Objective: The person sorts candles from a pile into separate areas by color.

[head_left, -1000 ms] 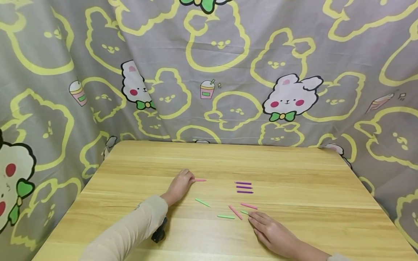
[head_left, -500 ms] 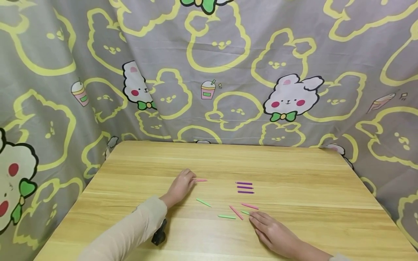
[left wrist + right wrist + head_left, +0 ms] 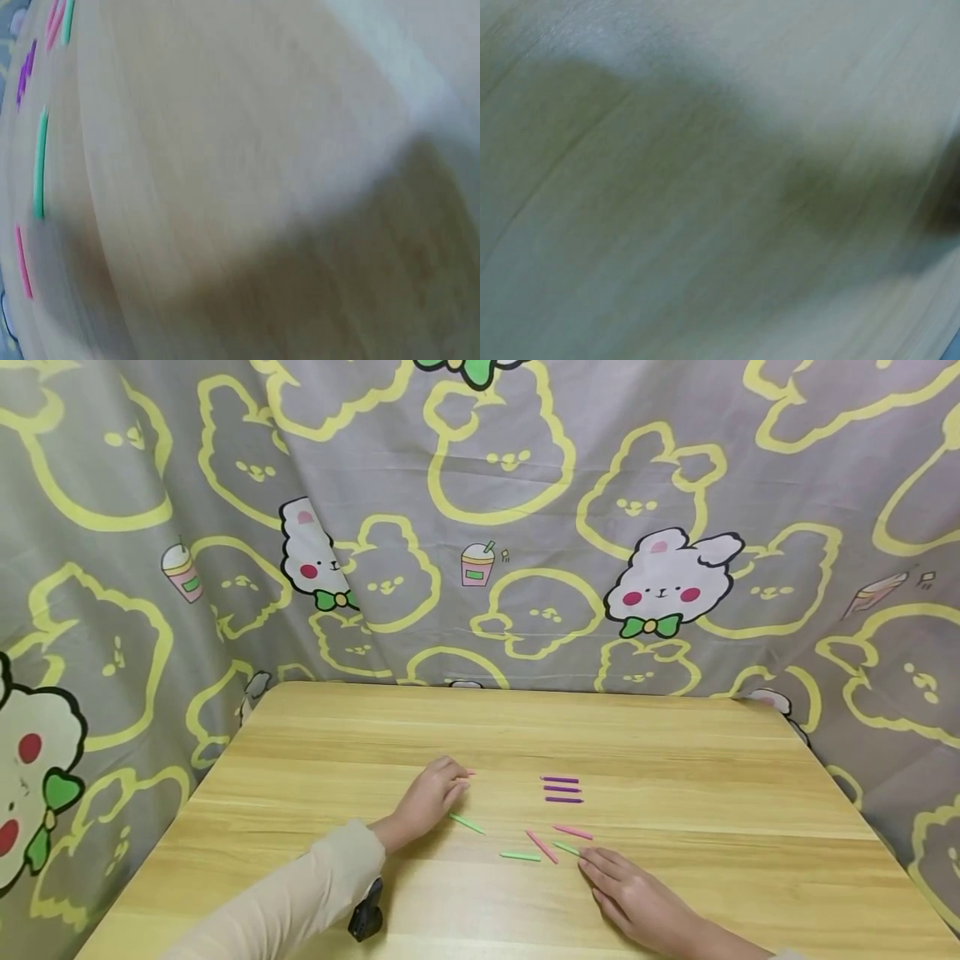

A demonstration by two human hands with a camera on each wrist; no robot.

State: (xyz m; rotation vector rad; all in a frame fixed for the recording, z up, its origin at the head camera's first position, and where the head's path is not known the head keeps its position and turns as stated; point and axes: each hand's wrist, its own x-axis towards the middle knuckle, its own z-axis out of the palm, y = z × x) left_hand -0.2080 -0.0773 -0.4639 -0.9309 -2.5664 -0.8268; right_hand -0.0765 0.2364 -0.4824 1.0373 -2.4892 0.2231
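My left hand (image 3: 431, 797) is over the left part of the table, fingers loosely bent and partly hiding a thin pink stick (image 3: 471, 773). That stick lies flat on the wood, whole in the left wrist view (image 3: 24, 262). Just below the hand is a light green stick (image 3: 467, 824) with a pointed end. My right hand (image 3: 630, 893) rests palm down, fingers extended, fingertips right at the end of another green stick (image 3: 566, 847). Beside that lie two pink sticks (image 3: 542, 847) and a third green stick (image 3: 520, 857). The right wrist view shows only blurred tabletop and shadow.
Three purple sticks (image 3: 562, 789) lie in parallel, one below another, right of centre. The light wooden table (image 3: 360, 718) ends at a grey patterned curtain (image 3: 525, 635). A black wrist device (image 3: 366, 912) hangs below my left cuff.
My left hand has come off the end of the pink stick and shifted slightly right, now overlapping it. The right hand has slid slightly right, baring more of the green stick.
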